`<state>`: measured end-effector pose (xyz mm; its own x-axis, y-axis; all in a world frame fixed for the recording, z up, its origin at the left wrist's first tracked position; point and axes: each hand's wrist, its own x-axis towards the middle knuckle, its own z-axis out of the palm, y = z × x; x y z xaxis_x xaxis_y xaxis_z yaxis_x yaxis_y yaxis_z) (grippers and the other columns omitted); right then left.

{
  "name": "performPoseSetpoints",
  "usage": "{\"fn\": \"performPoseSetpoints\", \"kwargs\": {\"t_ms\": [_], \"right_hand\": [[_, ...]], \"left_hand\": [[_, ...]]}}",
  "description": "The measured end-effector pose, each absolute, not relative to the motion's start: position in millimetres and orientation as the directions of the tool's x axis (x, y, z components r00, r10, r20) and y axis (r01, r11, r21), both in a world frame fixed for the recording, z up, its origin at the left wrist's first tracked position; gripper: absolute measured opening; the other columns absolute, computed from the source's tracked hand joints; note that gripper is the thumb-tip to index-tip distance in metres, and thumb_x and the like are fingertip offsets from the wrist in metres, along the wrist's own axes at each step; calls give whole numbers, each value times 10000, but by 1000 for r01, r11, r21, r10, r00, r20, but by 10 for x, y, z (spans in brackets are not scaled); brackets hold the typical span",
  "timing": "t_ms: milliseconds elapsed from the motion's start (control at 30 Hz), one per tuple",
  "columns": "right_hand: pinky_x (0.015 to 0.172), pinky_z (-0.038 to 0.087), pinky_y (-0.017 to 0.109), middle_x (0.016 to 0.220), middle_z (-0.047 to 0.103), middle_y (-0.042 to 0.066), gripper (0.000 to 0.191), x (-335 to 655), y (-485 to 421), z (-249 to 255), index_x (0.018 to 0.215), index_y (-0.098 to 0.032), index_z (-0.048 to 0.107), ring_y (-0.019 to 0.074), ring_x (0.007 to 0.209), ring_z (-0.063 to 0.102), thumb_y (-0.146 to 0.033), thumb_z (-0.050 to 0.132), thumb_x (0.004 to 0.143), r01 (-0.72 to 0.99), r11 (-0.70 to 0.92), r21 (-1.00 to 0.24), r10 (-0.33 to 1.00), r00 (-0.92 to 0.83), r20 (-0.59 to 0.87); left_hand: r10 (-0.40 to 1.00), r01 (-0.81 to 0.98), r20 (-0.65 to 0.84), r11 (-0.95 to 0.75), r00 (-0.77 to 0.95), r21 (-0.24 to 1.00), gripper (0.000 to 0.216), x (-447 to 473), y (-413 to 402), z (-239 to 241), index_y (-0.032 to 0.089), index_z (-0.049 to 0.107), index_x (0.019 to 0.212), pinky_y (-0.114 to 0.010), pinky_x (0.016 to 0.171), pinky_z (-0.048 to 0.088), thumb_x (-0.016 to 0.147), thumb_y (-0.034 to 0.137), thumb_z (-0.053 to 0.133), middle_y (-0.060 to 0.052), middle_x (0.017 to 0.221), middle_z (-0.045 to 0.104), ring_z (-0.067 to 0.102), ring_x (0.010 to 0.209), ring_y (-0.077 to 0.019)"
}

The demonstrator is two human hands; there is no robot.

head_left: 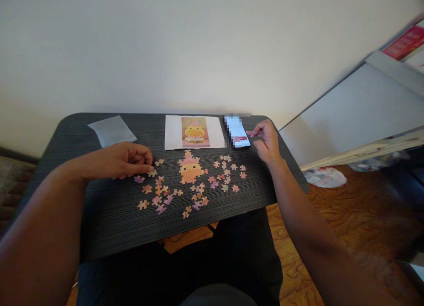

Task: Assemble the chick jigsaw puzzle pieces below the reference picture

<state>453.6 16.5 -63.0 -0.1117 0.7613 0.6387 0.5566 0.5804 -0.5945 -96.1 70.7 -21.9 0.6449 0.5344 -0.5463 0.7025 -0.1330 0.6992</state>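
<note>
My left hand (130, 160) rests palm down at the table's left side, fingers loosely curled and a little apart. One fingertip touches a light puzzle piece (152, 173) lying flat on the tabletop. By the right edge of a phone (239, 131), my right hand (266, 140) hovers with its index finger stretched toward the lit screen and the other fingers bent; it holds nothing. Between the hands lies a partly joined puzzle (190, 168) with a yellow character in a pink hat. Loose pieces (162, 189) are scattered left of and below it, and more loose pieces (227, 173) lie to its right.
A white sheet with a printed picture (194, 131) lies behind the puzzle. At the back left is a translucent plastic bag (112, 131). The dark table (112, 222) stands against a pale wall. Plastic bags (326, 177) lie on the floor at right, beside a white panel.
</note>
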Motion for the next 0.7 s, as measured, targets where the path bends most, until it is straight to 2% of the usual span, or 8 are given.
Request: {"fn": "performPoseSetpoints", "kwargs": {"t_ms": [233,433,700], "right_hand": [[962,715,576,1124,556,27,445,4548,174,-659,1135,-317,607,257,981,686,-153,667,726,563,559,-608,773,-88,628],[997,676,619,1119,586,42,447,4520,182,-625,1127,-315,604,294,1014,682,-172,674,709,615,534,-580,779,-91,621],[1018,656,612,1171,599,49,496,4503,255,-462,1193,-324,594,295,1058,656,-128,670,745,629,553,-546,802,-225,553]], "left_hand": [[529,694,-541,-135,654,707,339,-992,714,-232,208,710,1100,-283,603,398,1091,547,712,4,815,714,530,646,-154],[522,688,-543,-123,657,715,334,-996,717,-238,216,720,1114,-287,600,395,1077,547,725,3,819,717,533,642,-158],[531,688,-533,-138,659,713,349,-993,713,-216,221,725,1100,-298,615,402,1078,570,728,0,806,716,541,652,-168]]}}
